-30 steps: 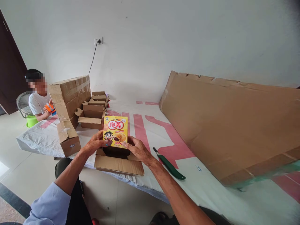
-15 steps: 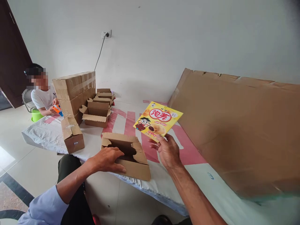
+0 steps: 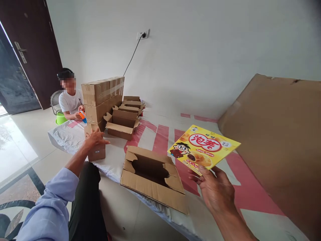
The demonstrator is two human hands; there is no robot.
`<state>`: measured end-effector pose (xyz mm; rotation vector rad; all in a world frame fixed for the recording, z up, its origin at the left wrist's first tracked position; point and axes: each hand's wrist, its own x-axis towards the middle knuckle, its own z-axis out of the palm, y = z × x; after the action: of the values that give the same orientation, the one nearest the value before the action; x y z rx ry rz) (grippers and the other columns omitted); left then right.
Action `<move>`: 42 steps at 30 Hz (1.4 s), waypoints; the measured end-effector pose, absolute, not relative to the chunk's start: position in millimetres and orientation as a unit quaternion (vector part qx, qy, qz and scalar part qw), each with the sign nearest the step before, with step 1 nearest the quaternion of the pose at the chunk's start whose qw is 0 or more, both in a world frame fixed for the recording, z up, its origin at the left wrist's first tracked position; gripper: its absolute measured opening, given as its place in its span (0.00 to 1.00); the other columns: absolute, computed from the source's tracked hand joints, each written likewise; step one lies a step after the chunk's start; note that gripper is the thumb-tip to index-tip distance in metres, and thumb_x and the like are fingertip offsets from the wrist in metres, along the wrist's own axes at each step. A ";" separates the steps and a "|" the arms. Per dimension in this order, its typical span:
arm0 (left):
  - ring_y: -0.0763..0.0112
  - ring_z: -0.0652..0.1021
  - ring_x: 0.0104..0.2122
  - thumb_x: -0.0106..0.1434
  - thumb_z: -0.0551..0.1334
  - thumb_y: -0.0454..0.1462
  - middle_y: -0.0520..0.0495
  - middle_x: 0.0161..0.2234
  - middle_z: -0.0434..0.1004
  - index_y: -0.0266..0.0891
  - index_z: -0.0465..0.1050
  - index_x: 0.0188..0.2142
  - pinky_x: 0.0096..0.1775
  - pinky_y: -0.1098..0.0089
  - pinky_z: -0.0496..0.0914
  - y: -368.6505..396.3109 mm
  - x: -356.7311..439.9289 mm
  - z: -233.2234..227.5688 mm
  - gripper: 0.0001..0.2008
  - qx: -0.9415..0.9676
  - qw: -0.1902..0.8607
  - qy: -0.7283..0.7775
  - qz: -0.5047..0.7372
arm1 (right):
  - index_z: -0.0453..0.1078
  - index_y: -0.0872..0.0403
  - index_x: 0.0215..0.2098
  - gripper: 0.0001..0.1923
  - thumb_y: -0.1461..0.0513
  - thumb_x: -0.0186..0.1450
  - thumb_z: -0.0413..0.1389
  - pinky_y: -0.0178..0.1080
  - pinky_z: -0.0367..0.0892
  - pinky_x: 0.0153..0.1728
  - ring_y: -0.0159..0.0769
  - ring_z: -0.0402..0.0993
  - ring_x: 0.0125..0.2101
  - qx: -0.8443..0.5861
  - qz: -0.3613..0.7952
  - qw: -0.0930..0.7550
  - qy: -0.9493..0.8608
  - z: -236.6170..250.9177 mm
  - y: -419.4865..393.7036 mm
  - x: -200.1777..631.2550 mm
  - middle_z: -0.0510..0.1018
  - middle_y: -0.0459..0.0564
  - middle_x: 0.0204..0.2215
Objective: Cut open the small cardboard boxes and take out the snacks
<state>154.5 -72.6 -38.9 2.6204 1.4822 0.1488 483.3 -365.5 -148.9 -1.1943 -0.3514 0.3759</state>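
My right hand (image 3: 216, 187) pinches the near edge of a flat yellow snack box (image 3: 204, 147) with red lettering, a cartoon child and a picture of filled puffs. It is held tilted above the covered table. My left hand (image 3: 94, 139) is at a small taped carton (image 3: 97, 152) on the left, fingers spread over its top; whether they press on it I cannot tell. Between my hands, an opened cardboard carton (image 3: 155, 189) sits at the table's near edge, flaps folded out, its inside dark.
A stack of taped cartons (image 3: 96, 95) and several open cartons (image 3: 120, 130) stand at the back left. A large cardboard sheet (image 3: 273, 134) leans at right. Beyond the stack, a person (image 3: 70, 103) holds something orange and blue. A black cord (image 3: 132, 55) hangs from a wall socket.
My left hand has gone from the open carton to the small taped carton at left. My right hand still holds the yellow snack box. The view has turned left.
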 end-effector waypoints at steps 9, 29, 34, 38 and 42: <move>0.20 0.66 0.62 0.62 0.69 0.56 0.24 0.60 0.72 0.40 0.82 0.51 0.58 0.26 0.56 -75.4 142.1 -59.2 0.27 0.806 0.078 0.572 0.132 | 0.77 0.48 0.46 0.32 0.47 0.48 0.77 0.33 0.76 0.25 0.32 0.76 0.31 -0.573 0.171 0.781 -0.181 -137.6 -360.0 472.2 0.82 0.46 0.43; 0.19 0.59 0.67 0.67 0.66 0.46 0.21 0.58 0.74 0.35 0.83 0.49 0.61 0.25 0.50 -48.1 127.5 -61.0 0.18 0.820 -0.012 0.568 0.070 | 0.78 0.49 0.50 0.34 0.46 0.50 0.76 0.33 0.76 0.26 0.33 0.77 0.34 -0.594 0.153 0.757 -0.224 -136.2 -358.5 481.2 0.83 0.47 0.43; 0.30 0.65 0.66 0.69 0.65 0.42 0.28 0.54 0.78 0.39 0.84 0.46 0.64 0.34 0.57 -72.3 143.7 -54.3 0.13 0.878 0.012 0.458 0.136 | 0.78 0.50 0.51 0.37 0.43 0.49 0.75 0.35 0.76 0.27 0.34 0.77 0.33 -0.612 0.151 0.733 -0.254 -133.8 -349.9 483.2 0.83 0.49 0.43; 0.46 0.79 0.54 0.70 0.66 0.48 0.36 0.49 0.81 0.42 0.83 0.47 0.59 0.53 0.68 -136.0 182.4 -67.1 0.15 0.933 0.188 0.214 0.221 | 0.76 0.51 0.52 0.39 0.42 0.49 0.74 0.37 0.76 0.27 0.34 0.77 0.31 -0.636 0.151 0.709 -0.267 -134.4 -341.6 489.5 0.84 0.49 0.42; 0.47 0.83 0.45 0.63 0.73 0.53 0.37 0.43 0.83 0.41 0.82 0.46 0.50 0.57 0.72 -193.8 222.1 -86.2 0.21 0.967 0.210 0.065 0.131 | 0.76 0.52 0.51 0.38 0.41 0.49 0.73 0.38 0.75 0.27 0.32 0.75 0.26 -0.670 0.142 0.673 -0.279 -135.0 -335.4 498.6 0.83 0.47 0.37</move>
<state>222.1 -193.8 -86.2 2.6874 0.1803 0.3646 498.6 -335.4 -135.0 -1.5071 -0.6290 0.3200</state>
